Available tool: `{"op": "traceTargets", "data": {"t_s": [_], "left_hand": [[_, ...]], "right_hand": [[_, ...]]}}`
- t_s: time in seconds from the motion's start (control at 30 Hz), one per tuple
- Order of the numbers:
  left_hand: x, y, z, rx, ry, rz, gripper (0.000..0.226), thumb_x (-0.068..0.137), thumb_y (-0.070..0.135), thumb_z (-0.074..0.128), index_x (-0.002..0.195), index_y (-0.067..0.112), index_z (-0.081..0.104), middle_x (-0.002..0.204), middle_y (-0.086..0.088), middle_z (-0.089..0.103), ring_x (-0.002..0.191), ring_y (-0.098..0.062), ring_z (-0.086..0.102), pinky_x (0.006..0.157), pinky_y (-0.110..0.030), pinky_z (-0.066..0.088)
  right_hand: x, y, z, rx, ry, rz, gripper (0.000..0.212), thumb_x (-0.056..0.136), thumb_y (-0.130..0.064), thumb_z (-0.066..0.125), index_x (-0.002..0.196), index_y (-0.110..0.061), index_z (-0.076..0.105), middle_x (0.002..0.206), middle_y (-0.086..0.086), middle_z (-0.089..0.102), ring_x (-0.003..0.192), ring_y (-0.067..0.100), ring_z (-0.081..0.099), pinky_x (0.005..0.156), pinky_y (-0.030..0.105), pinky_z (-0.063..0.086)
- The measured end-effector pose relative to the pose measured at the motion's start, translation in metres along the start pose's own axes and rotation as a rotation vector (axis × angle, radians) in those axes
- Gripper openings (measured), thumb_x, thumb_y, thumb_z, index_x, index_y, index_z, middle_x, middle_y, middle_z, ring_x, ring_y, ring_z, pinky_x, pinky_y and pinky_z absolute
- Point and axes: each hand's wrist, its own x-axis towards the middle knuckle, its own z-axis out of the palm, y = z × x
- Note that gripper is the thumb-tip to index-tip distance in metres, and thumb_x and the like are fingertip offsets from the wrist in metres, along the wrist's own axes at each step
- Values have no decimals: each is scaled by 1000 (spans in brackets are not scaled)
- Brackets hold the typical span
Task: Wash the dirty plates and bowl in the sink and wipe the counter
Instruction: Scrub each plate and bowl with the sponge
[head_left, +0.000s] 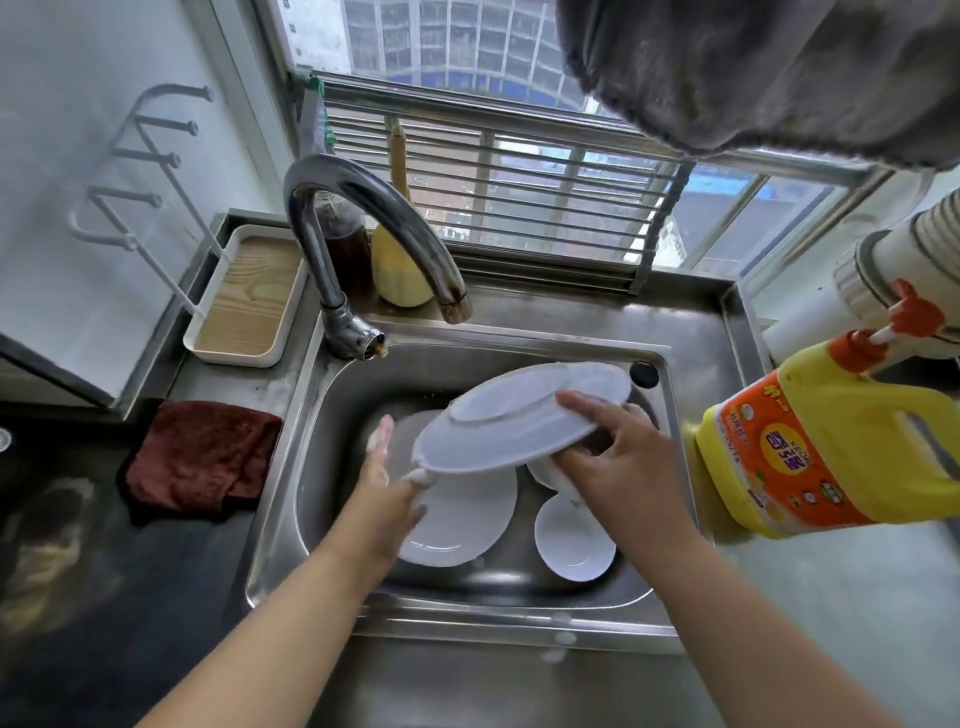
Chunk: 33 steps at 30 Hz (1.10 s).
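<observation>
Over the steel sink (524, 584) I hold a white plate (519, 415) upside down and tilted. My right hand (618, 462) grips its right rim, fingers on the underside and thumb beneath. My left hand (387, 483), foamy at the fingertips, pinches the plate's left rim. In the basin below lie a second white plate (457, 525) and a white bowl (571, 540). Another white dish (545, 475) shows partly under my right hand.
A curved faucet (363, 208) arches over the sink's back left. A dark red cloth (202, 457) lies on the counter to the left, behind it a wood-lined tray (249, 296). A yellow detergent bottle (831, 441) stands at the right. A grey towel (753, 67) hangs above.
</observation>
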Motion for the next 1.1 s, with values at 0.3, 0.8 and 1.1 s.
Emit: {"op": "traceTargets", "data": {"t_s": [0.3,0.8,1.1], "left_hand": [[9,21,36,-630,-149,-266,28,99,15,39,118,6,58,94,-13,73,80,-23,71,70,-36,59],[-10,17,9,-89,-65,-18,24,99,13,45,118,8,60,107,-11,70,95,-22,65,73,-30,57],[-20,43,12,32,-49,290,20,97,7,50,85,16,64,86,-6,69,80,-18,63,75,-34,49]], "right_hand": [[-23,15,-7,158,-44,-53,54,71,-5,80,111,-37,62,108,-7,54,97,-11,55,78,2,45],[-4,15,25,-160,-251,-66,59,84,-25,45,142,-36,39,148,2,40,125,21,34,110,37,30],[42,1,74,-168,-165,15,51,97,-43,39,146,-40,28,149,5,30,127,31,27,107,39,23]]}}
